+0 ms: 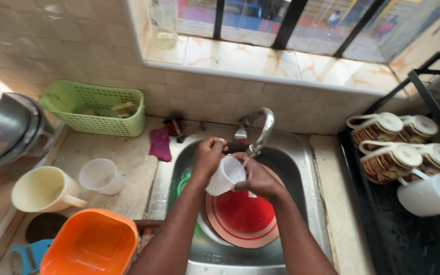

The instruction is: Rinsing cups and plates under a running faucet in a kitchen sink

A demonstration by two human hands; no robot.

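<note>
Over the steel sink [301,168] both my hands hold a white cup [223,177] under the curved tap [260,130], where water runs. My left hand [209,155] grips the cup's rim and side. My right hand [257,178] has fingers inside the cup's mouth. Below them a red plate [245,216] lies in the sink basin, with something green [182,183] at its left.
On the left counter stand a clear plastic cup [101,176], a cream mug [42,189], an orange tub [90,244], a green basket [95,108], steel bowls [3,132] and a purple cloth [160,144]. A black rack [398,229] at right holds several upturned patterned mugs [390,160] and a white mug [431,194].
</note>
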